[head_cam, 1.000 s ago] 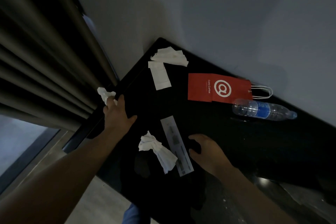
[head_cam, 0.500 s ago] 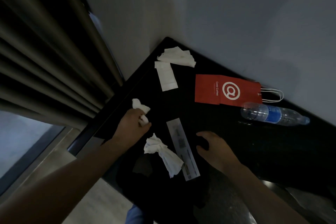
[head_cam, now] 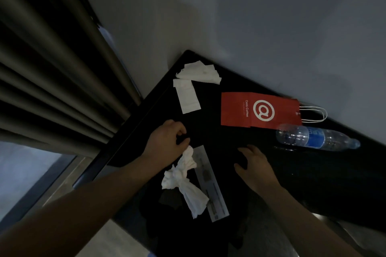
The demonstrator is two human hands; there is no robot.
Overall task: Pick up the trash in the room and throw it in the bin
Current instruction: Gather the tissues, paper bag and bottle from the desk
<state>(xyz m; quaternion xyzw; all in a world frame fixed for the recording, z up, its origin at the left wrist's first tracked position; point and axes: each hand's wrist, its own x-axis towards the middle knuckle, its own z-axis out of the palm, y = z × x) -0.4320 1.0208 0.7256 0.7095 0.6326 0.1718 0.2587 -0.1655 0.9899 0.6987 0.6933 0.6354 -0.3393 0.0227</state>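
Note:
On the black table [head_cam: 208,131] lies a crumpled white tissue [head_cam: 186,185] next to a long paper strip [head_cam: 213,190]. My left hand [head_cam: 167,140] has its fingers curled and pinches a small tissue wad [head_cam: 189,155] that touches the top of the crumpled tissue. My right hand [head_cam: 254,165] rests on the table to the right of the strip, fingers relaxed, holding nothing. At the far corner are flat white tissues [head_cam: 198,73] and a white wrapper [head_cam: 187,98]. A red paper bag [head_cam: 261,110] and a plastic water bottle [head_cam: 317,137] lie by the wall. No bin is in view.
A grey wall [head_cam: 250,16] runs behind the table. Dark curtains [head_cam: 52,69] hang at the left, close to the table's left edge. Light floor [head_cam: 62,190] shows below the curtains.
My left hand has moved from the table's left edge, carrying the small tissue wad, to the crumpled tissue by the strip. My right hand has stayed on the table.

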